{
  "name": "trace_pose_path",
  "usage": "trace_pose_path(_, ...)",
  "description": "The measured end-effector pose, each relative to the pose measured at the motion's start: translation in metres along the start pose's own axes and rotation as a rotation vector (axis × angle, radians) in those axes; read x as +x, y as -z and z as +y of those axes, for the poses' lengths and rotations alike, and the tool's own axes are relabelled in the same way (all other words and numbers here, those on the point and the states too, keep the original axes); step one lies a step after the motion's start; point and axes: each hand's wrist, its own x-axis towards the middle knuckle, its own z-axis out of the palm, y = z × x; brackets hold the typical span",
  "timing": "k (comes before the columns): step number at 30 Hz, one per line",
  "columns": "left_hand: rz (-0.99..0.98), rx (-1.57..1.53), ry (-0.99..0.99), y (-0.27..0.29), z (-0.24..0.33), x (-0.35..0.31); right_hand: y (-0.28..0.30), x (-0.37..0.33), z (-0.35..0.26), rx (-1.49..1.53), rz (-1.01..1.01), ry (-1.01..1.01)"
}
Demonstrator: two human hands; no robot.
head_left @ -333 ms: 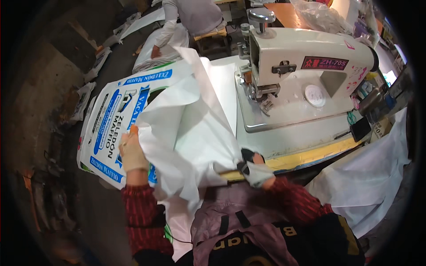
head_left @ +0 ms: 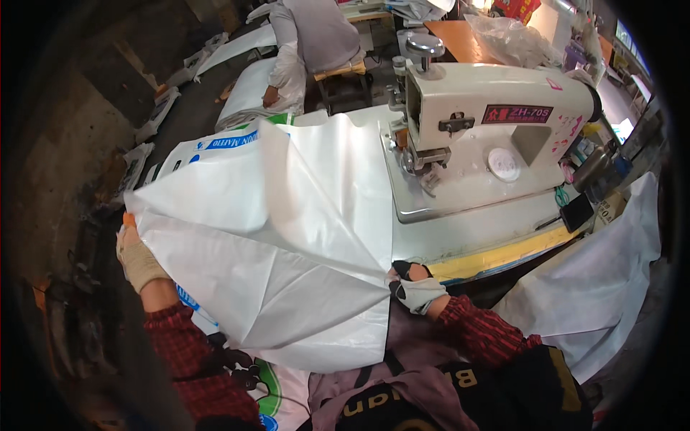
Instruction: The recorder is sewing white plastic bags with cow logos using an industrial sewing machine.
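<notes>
A large white plastic woven sack (head_left: 316,208) lies spread and creased across the table, its plain side up. My left hand (head_left: 136,255), in a pale glove with an orange fingertip, grips the sack's far-left corner. At the sack's right edge, my right hand (head_left: 418,287), in a grey and black glove, pinches the material near the table's front edge. Beneath it, part of a printed blue and white sack (head_left: 226,141) shows at the back left. A white industrial sewing machine (head_left: 496,129) stands to the right of the sack, apart from both hands.
Yellow tape (head_left: 481,260) runs along the table's front edge. White fabric (head_left: 589,287) hangs at the right. Another person (head_left: 316,36) sits at the back beside a stack of white sacks (head_left: 248,93). A black object (head_left: 577,212) and green-handled scissors (head_left: 561,195) lie right of the machine.
My left hand has moved left and slightly down, pulling the white sack out flat over the printed one. My right hand has shifted slightly down, still at the sack's right edge.
</notes>
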Motion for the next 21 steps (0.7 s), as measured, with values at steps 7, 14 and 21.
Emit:
trace_pose_path(7,-0.300,0.427,-0.302,-0.011,-0.031,-0.082,0.009,-0.008,-0.034,-0.305,0.157,0.134)
trace_pose_path(14,-0.149,0.440,-0.232,0.013,-0.022,-0.103,0.000,0.082,-0.075,-0.596,0.555,0.480)
trace_pose_path(21,0.052,1.799,-0.974,0.088,0.043,-0.060,0.012,0.123,-0.062,0.175,0.414,0.490)
